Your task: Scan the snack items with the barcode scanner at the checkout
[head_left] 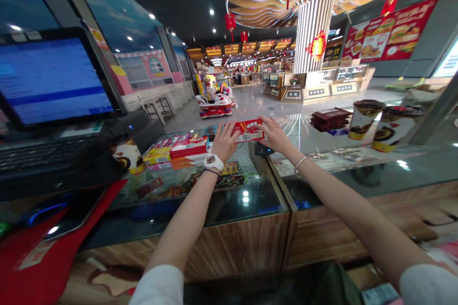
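Note:
Both hands hold a small red snack box (247,129) by its two ends, above the glass counter. My left hand (224,142), with a white watch on the wrist, is closed on the box's left end. At the right end, the fingers of my right hand (274,134) grip it from the top and side. Left of my left hand lie stacked snack boxes, among them a red one (189,147) and a yellow one (157,155). A small black device (264,149) sits just below the right hand.
Two printed cups (393,128) and a pile of dark red packets (329,119) stand on the counter at right. At left are a monitor (53,78), a keyboard (46,155), another cup (129,156) and a phone (80,212) on something red. Packets show beneath the glass (266,195).

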`<state>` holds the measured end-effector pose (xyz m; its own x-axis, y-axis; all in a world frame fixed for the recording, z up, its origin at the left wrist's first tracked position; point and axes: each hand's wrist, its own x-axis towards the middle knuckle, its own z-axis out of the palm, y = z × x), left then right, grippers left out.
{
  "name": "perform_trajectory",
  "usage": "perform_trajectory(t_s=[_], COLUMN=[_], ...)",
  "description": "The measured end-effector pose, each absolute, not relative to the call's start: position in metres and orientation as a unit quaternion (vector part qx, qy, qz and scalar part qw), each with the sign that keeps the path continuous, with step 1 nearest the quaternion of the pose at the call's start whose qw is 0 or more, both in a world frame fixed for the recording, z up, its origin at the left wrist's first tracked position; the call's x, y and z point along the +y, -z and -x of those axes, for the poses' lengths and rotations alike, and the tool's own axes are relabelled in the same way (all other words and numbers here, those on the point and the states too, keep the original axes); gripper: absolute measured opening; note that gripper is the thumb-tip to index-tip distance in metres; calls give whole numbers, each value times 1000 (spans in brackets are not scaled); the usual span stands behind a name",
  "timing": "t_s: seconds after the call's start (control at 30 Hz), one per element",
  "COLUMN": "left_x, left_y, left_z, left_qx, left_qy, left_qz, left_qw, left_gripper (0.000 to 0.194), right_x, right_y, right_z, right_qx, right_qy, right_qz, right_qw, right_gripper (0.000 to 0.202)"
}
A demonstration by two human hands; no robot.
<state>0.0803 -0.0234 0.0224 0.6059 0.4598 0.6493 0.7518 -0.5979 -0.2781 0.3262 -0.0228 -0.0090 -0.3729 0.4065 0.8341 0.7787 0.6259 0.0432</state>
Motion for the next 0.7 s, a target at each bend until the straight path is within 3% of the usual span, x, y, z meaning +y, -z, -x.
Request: perform_trajectory(t_s=[0.2, 0.7], left_x=[-23, -19], left_y=[-23, -26], left_z=[-80, -72], left_qx=[-359, -358], left_qy=[281, 271], left_qz=[847, 855], left_qw=[273, 259], left_gripper=[35, 19], right_x=[-22, -24], right_y=[8, 8], right_z=[-333, -337], right_qx=[-798, -821], right_qy=[164, 74], right_qz=[356, 329], right_qw=[458, 460], right_gripper=[41, 46])
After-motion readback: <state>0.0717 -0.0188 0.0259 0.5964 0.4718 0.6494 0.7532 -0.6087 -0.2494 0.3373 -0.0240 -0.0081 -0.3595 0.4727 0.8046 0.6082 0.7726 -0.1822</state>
